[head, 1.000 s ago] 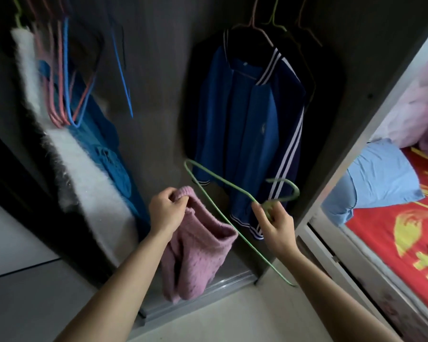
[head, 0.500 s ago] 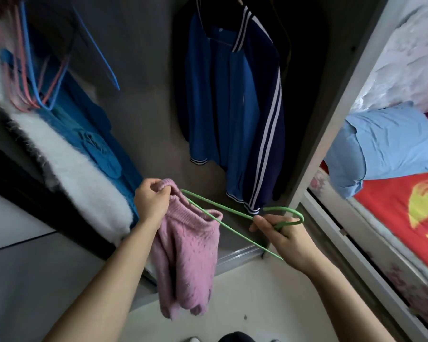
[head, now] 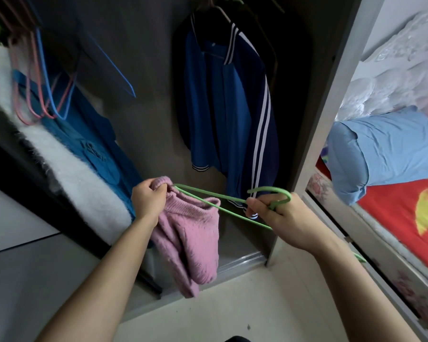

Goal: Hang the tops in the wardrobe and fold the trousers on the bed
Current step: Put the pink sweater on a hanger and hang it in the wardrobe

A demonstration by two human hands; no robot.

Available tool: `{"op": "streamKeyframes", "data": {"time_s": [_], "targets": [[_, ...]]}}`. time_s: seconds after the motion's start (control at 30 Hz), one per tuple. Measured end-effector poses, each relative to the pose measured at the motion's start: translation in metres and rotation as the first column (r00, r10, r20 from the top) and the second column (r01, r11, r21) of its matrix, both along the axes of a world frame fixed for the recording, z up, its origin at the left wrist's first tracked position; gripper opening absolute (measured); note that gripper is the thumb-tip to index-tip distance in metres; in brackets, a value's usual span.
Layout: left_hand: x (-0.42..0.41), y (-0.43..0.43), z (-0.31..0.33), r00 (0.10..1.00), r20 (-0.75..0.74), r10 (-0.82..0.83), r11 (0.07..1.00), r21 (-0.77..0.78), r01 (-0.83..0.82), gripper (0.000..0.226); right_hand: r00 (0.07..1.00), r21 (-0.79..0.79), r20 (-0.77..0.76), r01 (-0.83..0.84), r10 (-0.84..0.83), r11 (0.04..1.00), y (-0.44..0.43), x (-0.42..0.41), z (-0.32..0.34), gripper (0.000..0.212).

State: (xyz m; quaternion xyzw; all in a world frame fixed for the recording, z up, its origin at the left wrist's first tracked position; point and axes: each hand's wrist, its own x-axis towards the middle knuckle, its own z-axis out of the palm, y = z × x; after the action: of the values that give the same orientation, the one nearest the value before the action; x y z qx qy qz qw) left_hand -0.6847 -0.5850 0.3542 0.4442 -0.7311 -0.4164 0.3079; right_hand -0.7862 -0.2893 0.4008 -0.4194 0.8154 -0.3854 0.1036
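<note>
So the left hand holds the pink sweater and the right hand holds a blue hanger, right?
No, the hanger in the right hand is green, not blue; the head view shows it. The left hand does hold the pink sweater.

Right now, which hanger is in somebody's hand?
The green hanger: the right hand grips it near its hook; the pink hangers and blue hangers hang untouched.

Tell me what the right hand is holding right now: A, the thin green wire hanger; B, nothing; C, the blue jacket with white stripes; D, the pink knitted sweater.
A: the right hand grips the thin green wire hanger near its hook, while the left hand pinches the pink knitted sweater at its collar.
</note>
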Motion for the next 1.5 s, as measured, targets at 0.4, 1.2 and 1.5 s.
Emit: {"op": "streamKeyframes", "data": {"time_s": [0.4,1.2,1.5], "targets": [[-0.043,0.036,0.072,0.973,0.032,-0.228,0.953,-0.200,0.230,0.022,0.999,0.106,0.017,-0.051,0.049,0.993,-0.054,-0.028,0.061,0.039],[-0.077,0.064,0.218,0.970,0.127,-0.209,0.743,-0.624,0.242,0.049,0.941,-0.562,-0.044,0.254,-0.335,0.787,-0.077,-0.051,0.156,0.028],[-0.071,0.032,0.215,0.984,-0.141,-0.105,0.916,-0.400,0.041,0.058,0.724,-0.457,-0.632,-0.061,-0.276,0.887,-0.059,-0.040,0.051,0.041]]}}
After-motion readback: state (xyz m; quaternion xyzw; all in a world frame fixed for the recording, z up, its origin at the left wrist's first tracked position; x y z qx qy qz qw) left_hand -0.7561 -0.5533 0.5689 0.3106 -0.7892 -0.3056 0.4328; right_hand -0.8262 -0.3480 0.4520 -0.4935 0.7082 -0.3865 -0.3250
